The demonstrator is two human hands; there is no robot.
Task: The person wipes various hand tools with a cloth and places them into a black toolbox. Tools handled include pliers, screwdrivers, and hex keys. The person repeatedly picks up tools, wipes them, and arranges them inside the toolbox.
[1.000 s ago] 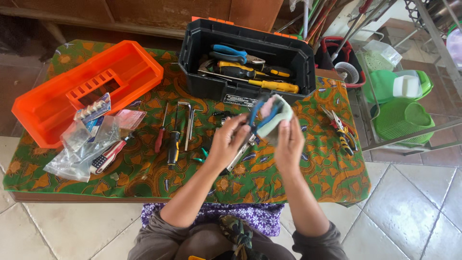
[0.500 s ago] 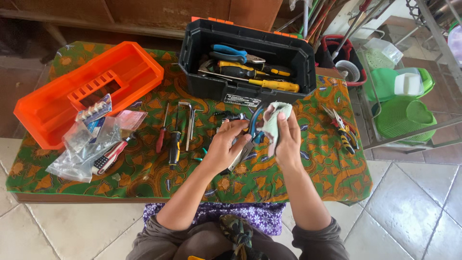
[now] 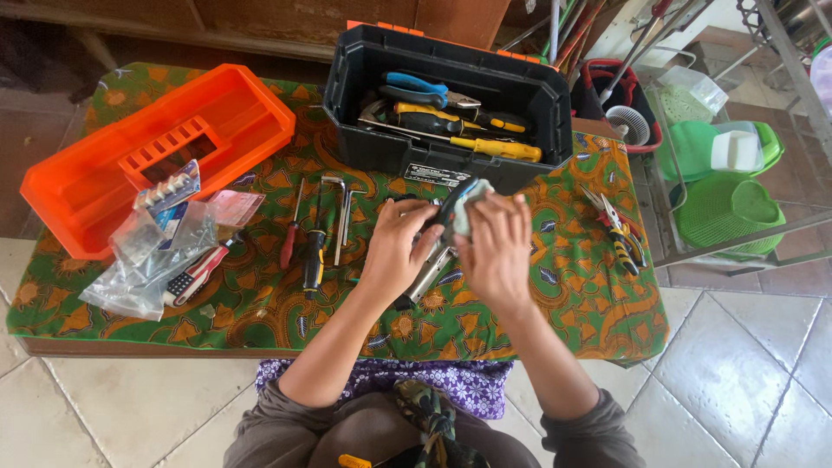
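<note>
Wiping tool, mid-job: part of the set is packed, part is still out.
My left hand (image 3: 400,247) grips pliers (image 3: 438,243); right hand (image 3: 494,251) presses a cloth (image 3: 469,208) on them. Toolbox (image 3: 451,160) just beyond holds several tools; screwdrivers (image 3: 303,251) left of my hands lie on the surface (image 3: 260,312).

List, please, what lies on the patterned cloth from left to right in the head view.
Orange tray → clear plastic bags → red-handled screwdriver → left hand → right hand → pliers.
</note>
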